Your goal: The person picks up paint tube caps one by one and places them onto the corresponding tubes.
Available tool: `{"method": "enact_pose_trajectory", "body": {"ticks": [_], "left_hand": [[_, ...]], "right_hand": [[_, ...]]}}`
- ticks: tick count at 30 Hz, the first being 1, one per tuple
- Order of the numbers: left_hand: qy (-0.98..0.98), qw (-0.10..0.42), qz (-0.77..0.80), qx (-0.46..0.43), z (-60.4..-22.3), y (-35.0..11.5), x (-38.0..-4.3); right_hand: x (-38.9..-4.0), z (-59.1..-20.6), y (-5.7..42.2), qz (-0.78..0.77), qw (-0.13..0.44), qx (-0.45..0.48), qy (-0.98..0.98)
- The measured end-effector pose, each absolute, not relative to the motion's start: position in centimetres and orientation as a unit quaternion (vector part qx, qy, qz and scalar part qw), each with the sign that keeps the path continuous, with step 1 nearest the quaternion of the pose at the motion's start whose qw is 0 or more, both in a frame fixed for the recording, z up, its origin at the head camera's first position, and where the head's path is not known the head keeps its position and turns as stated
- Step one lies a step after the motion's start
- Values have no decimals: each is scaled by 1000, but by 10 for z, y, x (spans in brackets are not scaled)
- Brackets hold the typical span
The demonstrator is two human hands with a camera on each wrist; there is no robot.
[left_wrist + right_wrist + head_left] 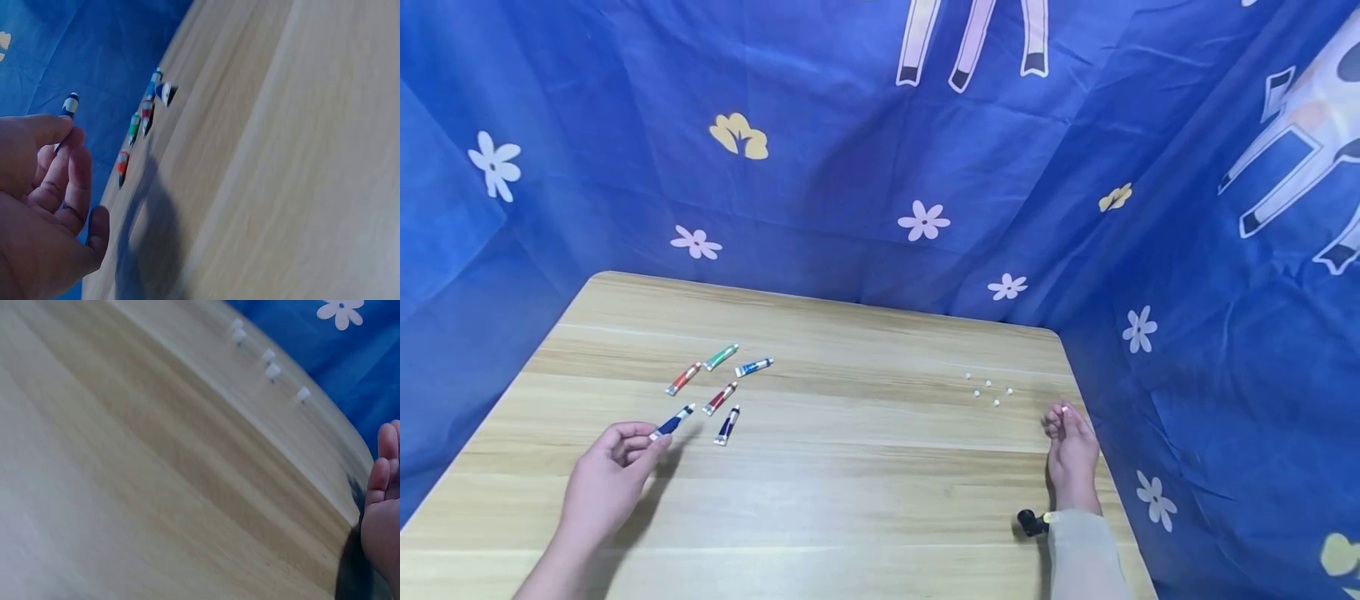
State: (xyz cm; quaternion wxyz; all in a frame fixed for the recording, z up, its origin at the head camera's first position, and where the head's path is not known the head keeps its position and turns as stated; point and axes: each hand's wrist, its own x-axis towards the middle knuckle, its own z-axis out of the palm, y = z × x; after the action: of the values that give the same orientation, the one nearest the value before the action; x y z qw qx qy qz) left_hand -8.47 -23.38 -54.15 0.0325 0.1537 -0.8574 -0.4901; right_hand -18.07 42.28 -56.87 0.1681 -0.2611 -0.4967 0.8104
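My left hand (613, 475) pinches a small dark blue paint tube (673, 422) between thumb and fingers, raised over the table with its nozzle end pointing away. In the left wrist view the same tube (70, 105) sticks up past the thumb. Beyond that hand lie an orange-red tube (683, 379), a green tube (722, 357), a blue tube (754, 367), a dark red tube (720, 398) and a dark navy tube (727, 425). At the table's right side my right hand (1072, 446) pinches a small white cap (1065, 408) at its fingertips; the right wrist view cuts those off.
Several small white caps (988, 384) stand loosely grouped on the wooden table (865, 467), left of and beyond the right hand. A black device (1032, 522) sits at the right wrist. Blue patterned cloth (850, 167) hangs behind and beside the table.
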Motion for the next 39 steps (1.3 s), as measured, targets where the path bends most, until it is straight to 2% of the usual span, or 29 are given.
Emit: {"method": "enact_pose_trajectory", "body": {"ticks": [8,14,28,39], "left_hand": [[-771,-17,-608,187,-546,-231,-86],[-700,-40,-687,192,-540,-227,-83],[-596,-28,-796,100,-542,-219,-81],[-600,-38,-793,97,-536,-208,-79]], "right_hand": [[-172,-558,418,893,176,-252,-329],[-166,-552,409,921,150,-248,-259],[-158,-545,391,937,164,-231,-205],[-155,-543,378,928,197,-214,-234]]}}
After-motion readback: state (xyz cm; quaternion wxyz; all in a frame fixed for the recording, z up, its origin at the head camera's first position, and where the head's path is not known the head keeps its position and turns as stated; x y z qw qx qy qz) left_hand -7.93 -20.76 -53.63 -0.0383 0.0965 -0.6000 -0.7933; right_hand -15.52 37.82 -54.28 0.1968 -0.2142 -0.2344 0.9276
